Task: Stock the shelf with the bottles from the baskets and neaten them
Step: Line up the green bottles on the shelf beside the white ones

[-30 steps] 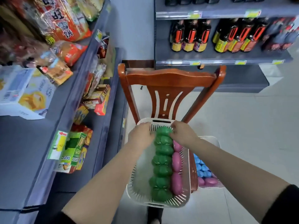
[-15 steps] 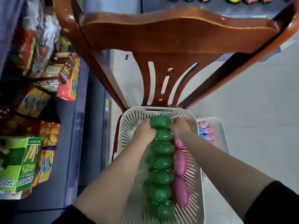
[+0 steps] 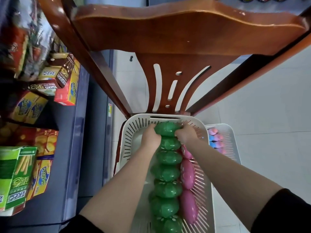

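Note:
A white slotted basket (image 3: 133, 130) sits on a wooden chair seat and holds a row of several green bottles (image 3: 166, 172) with a row of pink bottles (image 3: 187, 174) to their right. My left hand (image 3: 150, 137) and my right hand (image 3: 186, 136) grip the far green bottle (image 3: 166, 129) from either side, fingers curled round it. A second white basket (image 3: 229, 132) to the right holds pink and blue bottles (image 3: 216, 140).
The brown chair back (image 3: 176, 36) rises close in front of the baskets. On the left, grey shelves (image 3: 74, 148) carry snack boxes, among them a green box (image 3: 15, 177) and a red-yellow box (image 3: 67, 91). Pale tiled floor (image 3: 269, 115) lies to the right.
The view has dropped and moved closer to the basket. Both hands have closed more tightly round the far green bottle at the basket's far end.

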Available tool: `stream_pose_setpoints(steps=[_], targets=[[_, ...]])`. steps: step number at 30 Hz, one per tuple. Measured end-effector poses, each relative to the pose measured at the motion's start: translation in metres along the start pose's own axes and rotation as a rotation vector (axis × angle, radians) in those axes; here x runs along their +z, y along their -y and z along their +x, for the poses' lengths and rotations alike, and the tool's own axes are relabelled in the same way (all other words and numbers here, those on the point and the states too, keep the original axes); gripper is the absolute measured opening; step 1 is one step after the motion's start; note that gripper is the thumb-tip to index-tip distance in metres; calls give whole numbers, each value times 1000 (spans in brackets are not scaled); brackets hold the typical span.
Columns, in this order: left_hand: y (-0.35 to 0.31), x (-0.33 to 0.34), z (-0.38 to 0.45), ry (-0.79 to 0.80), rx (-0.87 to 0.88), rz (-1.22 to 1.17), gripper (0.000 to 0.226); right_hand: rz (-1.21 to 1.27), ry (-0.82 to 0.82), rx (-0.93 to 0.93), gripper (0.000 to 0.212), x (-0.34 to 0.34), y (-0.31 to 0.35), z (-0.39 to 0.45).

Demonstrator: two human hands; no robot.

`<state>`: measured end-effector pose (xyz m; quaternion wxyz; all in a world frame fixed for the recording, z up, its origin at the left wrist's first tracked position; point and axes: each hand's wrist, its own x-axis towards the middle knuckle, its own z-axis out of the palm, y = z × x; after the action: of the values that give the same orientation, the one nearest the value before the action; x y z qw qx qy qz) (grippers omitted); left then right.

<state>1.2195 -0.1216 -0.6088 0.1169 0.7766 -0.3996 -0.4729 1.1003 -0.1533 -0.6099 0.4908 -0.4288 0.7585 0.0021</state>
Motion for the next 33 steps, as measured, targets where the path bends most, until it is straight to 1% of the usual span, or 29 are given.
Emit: stream_pose_setpoints(steps=[2,4,6,8,10,12,15,17,19,23,26,30,33], targets=[[0,-6,-9,-48,22,-113,28,37,-27,-17,32,-2,-2,-14],[-5,-18,-23,-87,51,-211,32,74,-44,-54,39,-8,0,-33],[-15,-36,-44,-95,91,-254,35,124,-68,-101,44,-19,7,-56],[-25,-55,-69,-93,124,-323,38,188,-86,-159,43,-33,16,-85],[-37,-78,-99,-120,150,-341,46,246,-75,-235,39,-49,25,-118],[-47,-100,-132,-175,211,-331,54,283,-49,-328,43,-66,32,-152],[-59,-133,-186,-275,318,-301,52,277,-8,-528,48,-86,43,-206],[-63,-152,-223,-336,398,-303,53,268,-9,-661,47,-98,48,-242],[-66,-168,-262,-409,471,-294,53,273,-8,-776,45,-108,52,-279],[-70,-198,-341,-581,597,-293,37,316,6,-982,37,-124,62,-355],[-69,-218,-403,-704,656,-337,32,343,13,-1136,30,-133,69,-414],[-59,-244,-488,-847,705,-359,28,325,131,-1321,26,-136,77,-491],[-48,-262,-550,-972,731,-343,32,335,245,-1430,23,-130,83,-541]])
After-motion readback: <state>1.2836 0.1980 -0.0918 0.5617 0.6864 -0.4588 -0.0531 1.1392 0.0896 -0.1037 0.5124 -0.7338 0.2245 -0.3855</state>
